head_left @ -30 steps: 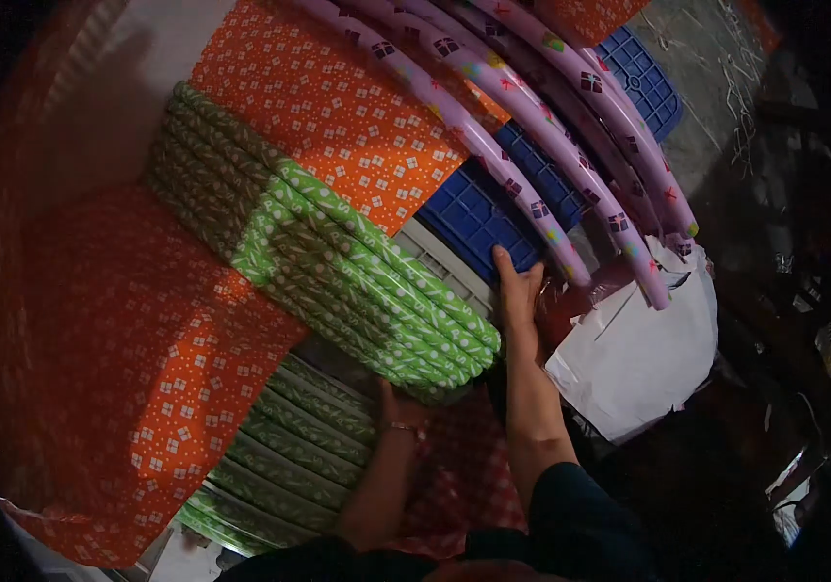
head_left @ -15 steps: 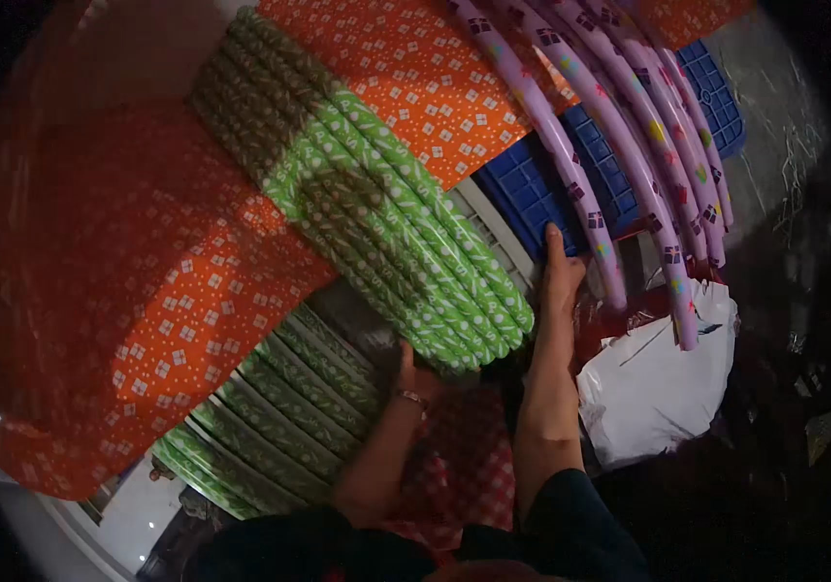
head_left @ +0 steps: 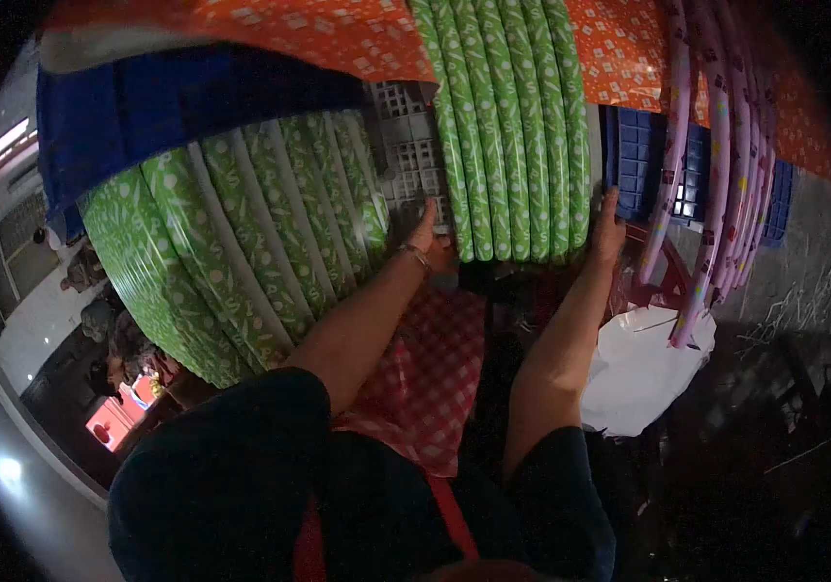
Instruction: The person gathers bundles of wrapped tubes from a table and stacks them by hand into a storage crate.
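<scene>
A row of green patterned rolls (head_left: pixel 507 145) lies across a grey slotted crate (head_left: pixel 415 150). At the crate's near left corner, my left hand (head_left: pixel 430 242) grips it with the thumb up, a bracelet on the wrist. On the other side of the rolls, my right hand (head_left: pixel 608 231) holds the near right edge, its thumb pointing up beside a blue crate (head_left: pixel 638 155). The fingers under the crate are mostly hidden. Orange printed sheets (head_left: pixel 619 48) cover the far ends.
More green rolls (head_left: pixel 241 233) fan out at the left under a dark blue panel (head_left: pixel 192 92). Curved pink rolls (head_left: pixel 716 145) hang at the right, above a torn white wrapper (head_left: pixel 643 373). A red checked cloth (head_left: pixel 425 378) hangs between my arms.
The view has turned, so the green rolls now stand nearly upright in it. The orange sheet at the left has shifted up and away, exposing the left rolls and blue panel. Both hands keep their places.
</scene>
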Demonstrator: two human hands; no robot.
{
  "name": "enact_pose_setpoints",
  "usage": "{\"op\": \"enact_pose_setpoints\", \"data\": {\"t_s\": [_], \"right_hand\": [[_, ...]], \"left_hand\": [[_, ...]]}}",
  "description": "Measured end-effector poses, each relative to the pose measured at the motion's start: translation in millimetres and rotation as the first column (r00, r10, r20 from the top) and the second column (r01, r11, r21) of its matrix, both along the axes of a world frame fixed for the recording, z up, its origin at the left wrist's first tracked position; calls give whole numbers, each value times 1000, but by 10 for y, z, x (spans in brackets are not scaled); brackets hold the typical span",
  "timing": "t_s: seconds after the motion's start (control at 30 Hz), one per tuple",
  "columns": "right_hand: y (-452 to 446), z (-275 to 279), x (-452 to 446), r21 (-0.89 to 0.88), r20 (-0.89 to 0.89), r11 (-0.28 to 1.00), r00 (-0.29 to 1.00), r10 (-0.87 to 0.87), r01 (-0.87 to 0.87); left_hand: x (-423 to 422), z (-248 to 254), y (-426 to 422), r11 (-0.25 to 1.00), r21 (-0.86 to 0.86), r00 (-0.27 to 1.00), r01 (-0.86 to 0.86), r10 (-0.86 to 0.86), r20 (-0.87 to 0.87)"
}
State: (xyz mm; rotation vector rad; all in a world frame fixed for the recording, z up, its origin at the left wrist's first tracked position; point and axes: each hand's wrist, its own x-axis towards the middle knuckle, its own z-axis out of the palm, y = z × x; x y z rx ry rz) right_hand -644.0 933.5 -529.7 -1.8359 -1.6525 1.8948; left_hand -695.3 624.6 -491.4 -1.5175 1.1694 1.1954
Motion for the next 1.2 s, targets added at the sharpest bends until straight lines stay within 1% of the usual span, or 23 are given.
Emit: {"op": "enact_pose_setpoints", "data": {"t_s": [0.07, 0.1, 0.2, 0.27, 0.33, 0.37, 0.47, 0.5, 0.57, 0.6, 0.63, 0.67, 0.7, 0.77, 0.8, 0.83, 0.9, 0.93, 0.97, 1.0, 1.07, 1.1, 1.2], "right_hand": [[-33, 195, -25, -58, 49, 992, 992, 114, -111], [-34, 271, -51, -126, 101, 974, 974, 203, -190], [-50, 7, 54, 27, 41, 981, 981, 191, -192], [-59, -25, 80, 77, 14, 980, 983, 185, -185], [-72, -70, 139, 146, 153, 953, 958, 242, -264], [-149, -88, 165, 261, 44, 938, 974, 223, -227], [-306, 310, 99, 335, 297, 878, 922, 247, -343], [-304, 285, 88, 337, 299, 880, 924, 238, -335], [-256, 248, 140, 203, 212, 926, 937, 276, -318], [-308, 382, 123, 152, 65, 973, 984, 167, -175], [-327, 520, 127, 154, 13, 972, 984, 179, -179], [-315, 209, 278, 295, 62, 932, 977, 203, -212], [-427, 483, 203, 143, -41, 989, 998, 49, -43], [-600, 695, 207, 200, -51, 975, 995, -87, 96], [-670, 597, 308, 245, -29, 966, 996, -82, 86], [-749, 498, 388, 248, -82, 959, 989, -119, 136], [-869, 414, 450, 212, -138, 952, 971, -194, 220], [-904, 412, 447, 238, -134, 945, 971, -199, 226], [-926, 393, 445, 264, -130, 936, 970, -203, 231], [-987, 208, 487, 193, -186, 928, 941, -284, 319], [-970, 377, 352, 176, -143, 911, 925, -351, 373], [-963, 465, 262, 160, -98, 896, 910, -403, 414], [-949, 482, 91, 264, 15, 909, 941, -339, 323]], "left_hand": [[-62, 103, -54, 994, -19, 994, -109, 108, -16], [-66, 121, 0, 956, -127, 961, -265, 251, -120], [-144, 311, 236, 935, -193, 954, -297, 279, -113], [-105, -19, 94, 918, -234, 948, -319, 307, -86], [-2, -377, -205, 904, -229, 919, -361, 386, 75], [26, -450, -260, 906, -224, 920, -359, 384, 79], [71, -671, -384, 852, -330, 886, -407, 457, 85], [139, -843, -506, 857, -328, 890, -399, 448, 87], [363, -1259, -728, 883, -287, 921, -372, 388, 0], [427, -1357, -709, 901, -259, 935, -349, 352, -35], [197, -654, -345, 915, -250, 946, -316, 324, -9], [-97, 145, 86, 929, -281, 970, -241, 230, -74], [-130, 171, 155, 909, -300, 954, -290, 301, -11], [-253, 604, 411, 955, -295, 995, -32, 60, 84], [-75, 141, 243, 855, -511, 983, 89, -159, -95], [-7, -5, 173, 854, -509, 981, 109, -174, -83], [-14, -202, 25, 670, -666, 741, 329, -620, -257], [-82, -447, -135, 691, -600, 596, 404, -696, -401], [-150, -618, -224, 691, -535, 432, 486, -722, -540], [-491, 509, 592, 615, -619, 459, 489, -785, -417], [-747, 422, 801, 530, -591, 442, 609, -845, -302], [-774, 337, 909, 703, -500, 524, 506, -711, -468], [-948, 514, 1122, 675, -453, 505, 582, -737, -449]]}}
